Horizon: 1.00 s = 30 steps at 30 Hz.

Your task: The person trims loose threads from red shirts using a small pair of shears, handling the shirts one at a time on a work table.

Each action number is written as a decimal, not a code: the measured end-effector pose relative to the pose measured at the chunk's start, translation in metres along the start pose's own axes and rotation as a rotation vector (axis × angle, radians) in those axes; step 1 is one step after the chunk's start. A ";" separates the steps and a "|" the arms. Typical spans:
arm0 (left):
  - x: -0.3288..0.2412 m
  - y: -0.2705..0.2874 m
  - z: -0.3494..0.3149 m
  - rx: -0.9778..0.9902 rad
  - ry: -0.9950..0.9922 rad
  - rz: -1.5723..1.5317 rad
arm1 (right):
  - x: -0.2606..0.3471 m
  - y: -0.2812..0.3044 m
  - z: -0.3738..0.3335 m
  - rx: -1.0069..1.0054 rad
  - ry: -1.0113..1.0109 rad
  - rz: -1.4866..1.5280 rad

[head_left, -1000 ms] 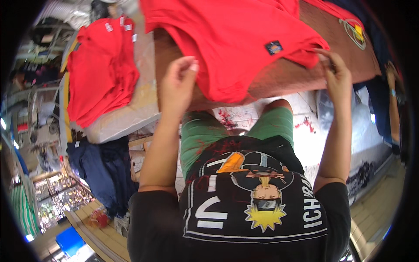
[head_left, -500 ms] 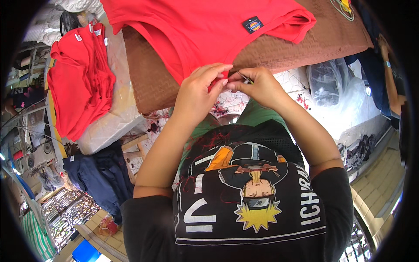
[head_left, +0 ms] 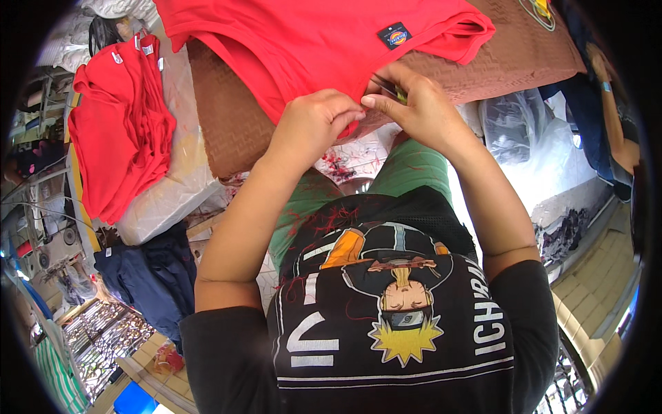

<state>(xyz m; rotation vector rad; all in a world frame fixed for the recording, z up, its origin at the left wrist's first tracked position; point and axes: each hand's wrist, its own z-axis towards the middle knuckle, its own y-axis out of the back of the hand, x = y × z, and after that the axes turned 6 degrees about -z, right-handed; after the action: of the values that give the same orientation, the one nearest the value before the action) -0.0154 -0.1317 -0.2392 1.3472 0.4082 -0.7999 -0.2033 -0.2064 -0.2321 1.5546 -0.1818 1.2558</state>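
A red sleeveless garment [head_left: 324, 48] with a dark label near its neckline lies over the brown cloth-covered table [head_left: 231, 117]. My left hand [head_left: 310, 121] is closed, pinching the garment's near edge, and a bit of red cloth hangs below its fingertips. Close on its right, my right hand [head_left: 420, 103] is curled round a small, thin tool [head_left: 400, 94] with dark and greenish parts. Most of that tool is hidden in the fingers, so its kind does not show. The right thumb points toward the left fingertips, with a small gap between.
Several red garments [head_left: 124, 131] are piled on a plastic-wrapped block [head_left: 189, 165] at left, dark blue clothing [head_left: 152, 276] below. Clear plastic bags [head_left: 514, 127] stand at right, near another person's arm [head_left: 610, 103]. Red thread scraps [head_left: 338, 165] lie below my hands.
My right hand has drawn up and right, away from the left fingertips. The left hand keeps its pinch on the red garment. The whole view has shifted slightly.
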 end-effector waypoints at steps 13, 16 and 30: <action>0.000 0.021 0.016 0.236 0.454 -0.452 | 0.007 0.010 -0.031 0.164 -0.036 -0.100; 0.002 0.021 0.015 0.232 0.408 -0.441 | 0.002 0.006 -0.030 0.098 -0.034 -0.082; 0.002 0.020 0.015 0.210 0.357 -0.396 | 0.003 0.000 -0.015 0.129 0.023 -0.191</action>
<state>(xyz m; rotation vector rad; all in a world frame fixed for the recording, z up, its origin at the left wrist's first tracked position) -0.0027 -0.1457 -0.2232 1.6383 0.9129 -0.9459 -0.2108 -0.1933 -0.2323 1.6253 0.0625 1.1528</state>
